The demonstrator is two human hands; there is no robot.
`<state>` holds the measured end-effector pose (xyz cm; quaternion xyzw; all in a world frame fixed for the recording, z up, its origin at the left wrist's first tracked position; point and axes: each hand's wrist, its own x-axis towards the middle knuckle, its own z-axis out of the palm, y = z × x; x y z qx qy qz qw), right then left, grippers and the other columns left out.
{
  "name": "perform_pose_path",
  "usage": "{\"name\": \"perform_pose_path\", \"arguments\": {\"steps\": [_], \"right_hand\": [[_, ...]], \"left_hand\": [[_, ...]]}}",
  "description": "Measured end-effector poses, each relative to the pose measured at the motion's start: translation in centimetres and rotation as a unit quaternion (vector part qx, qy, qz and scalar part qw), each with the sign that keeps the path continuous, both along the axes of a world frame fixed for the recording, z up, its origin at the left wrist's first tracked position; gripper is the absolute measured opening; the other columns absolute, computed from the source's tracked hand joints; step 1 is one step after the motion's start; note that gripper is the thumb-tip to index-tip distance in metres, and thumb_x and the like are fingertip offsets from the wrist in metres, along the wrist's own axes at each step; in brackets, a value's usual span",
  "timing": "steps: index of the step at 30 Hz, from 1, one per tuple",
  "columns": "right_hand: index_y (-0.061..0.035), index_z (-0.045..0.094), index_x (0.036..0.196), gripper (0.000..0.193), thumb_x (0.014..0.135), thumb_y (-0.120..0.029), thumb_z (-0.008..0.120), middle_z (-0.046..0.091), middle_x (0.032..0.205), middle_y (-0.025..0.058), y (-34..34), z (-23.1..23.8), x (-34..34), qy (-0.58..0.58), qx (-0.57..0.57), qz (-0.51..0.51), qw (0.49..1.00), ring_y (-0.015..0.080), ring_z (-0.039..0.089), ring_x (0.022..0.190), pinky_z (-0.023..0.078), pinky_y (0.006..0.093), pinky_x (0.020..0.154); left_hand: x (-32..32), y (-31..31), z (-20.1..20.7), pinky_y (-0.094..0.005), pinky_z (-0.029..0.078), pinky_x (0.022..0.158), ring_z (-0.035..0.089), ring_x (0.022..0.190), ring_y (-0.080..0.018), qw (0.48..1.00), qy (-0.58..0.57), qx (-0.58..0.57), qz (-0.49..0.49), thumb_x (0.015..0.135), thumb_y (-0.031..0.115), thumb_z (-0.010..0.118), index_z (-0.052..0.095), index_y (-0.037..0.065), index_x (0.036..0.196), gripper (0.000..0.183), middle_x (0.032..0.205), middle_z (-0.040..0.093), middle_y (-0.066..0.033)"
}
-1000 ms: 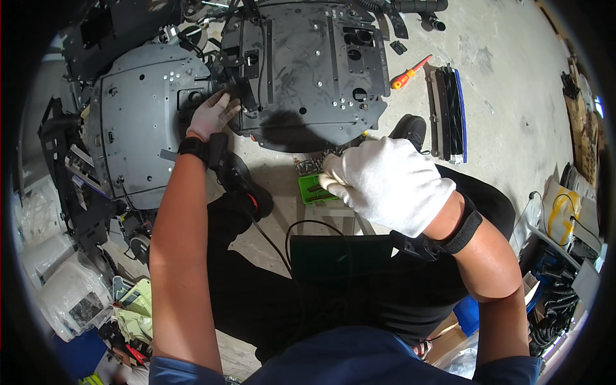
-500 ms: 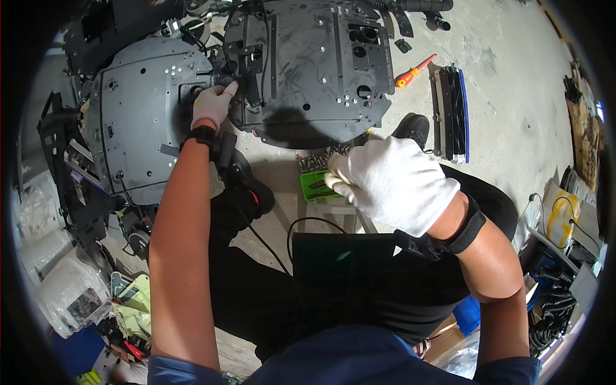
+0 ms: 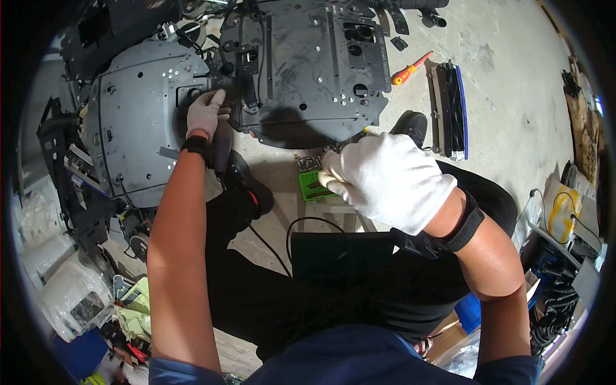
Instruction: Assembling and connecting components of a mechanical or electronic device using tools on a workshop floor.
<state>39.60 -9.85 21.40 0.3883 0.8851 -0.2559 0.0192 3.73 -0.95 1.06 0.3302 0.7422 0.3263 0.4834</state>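
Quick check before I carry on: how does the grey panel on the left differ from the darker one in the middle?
The left panel is lighter grey and more even, while the middle panel is darker and scuffed.
The middle panel carries long strips along its face; the left panel has none like them.
The middle panel runs off the picture's top edge, whereas the left panel's far edge shows.
Both have round holes and small bright fasteners.

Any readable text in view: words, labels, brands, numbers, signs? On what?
None reads clearly.
White package at right: yellow marking, no wording I can make out.
Orange-handled screwdriver: any print is too small to read.
Grey plate and dark plate: no lettering visible.
Green tray: any print is too small to read.
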Motion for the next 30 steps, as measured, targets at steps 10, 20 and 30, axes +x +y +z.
{"name": "perform_pose_path", "arguments": {"steps": [10, 20, 30], "right_hand": [[-0.0063, 0.063, 0.083, 0.024, 0.093, -0.028, 0.061, 0.058, 0.064, 0.015, 1.6, 0.0, -2.4, 0.113, 0.034, -0.071, 0.991, 0.0333, 0.059, 0.056, 0.049, 0.0408, 0.052], [-0.0006, 0.062, 0.121, 0.042, 0.095, -0.034, 0.053, 0.066, 0.112, 0.0239, 13.1, -3.9, -10.6, 0.182, 0.06, -0.177, 0.965, 0.0399, 0.063, 0.106, 0.05, 0.0434, 0.093], [-0.004, 0.069, 0.1, 0.047, 0.101, -0.043, 0.044, 0.07, 0.099, 0.0199, 14.4, -7.2, -14.0, 0.084, -0.025, -0.116, 0.989, 0.0392, 0.065, 0.096, 0.05, 0.044, 0.087]], "left_hand": [[1.1, -1.4, 0.7, -0.0347, 0.051, 0.073, 0.068, 0.078, -0.0232, 0.924, 0.335, 0.147, -0.111, 0.088, 0.033, 0.072, 0.074, 0.004, 0.1, 0.032, 0.085, 0.07, -0.0125], [2.1, -0.9, -0.1, -0.0253, 0.051, 0.061, 0.064, 0.067, -0.01, 0.998, 0.001, 0.068, -0.005, 0.085, 0.016, 0.076, 0.074, 0.001, 0.1, 0.021, 0.084, 0.072, -0.0043], [1.7, -0.5, 1.0, -0.0286, 0.055, 0.078, 0.07, 0.087, -0.0205, 0.996, -0.089, 0.014, -0.024, 0.086, 0.01, 0.074, 0.066, -0.007, 0.112, 0.031, 0.104, 0.071, -0.0103]]}}
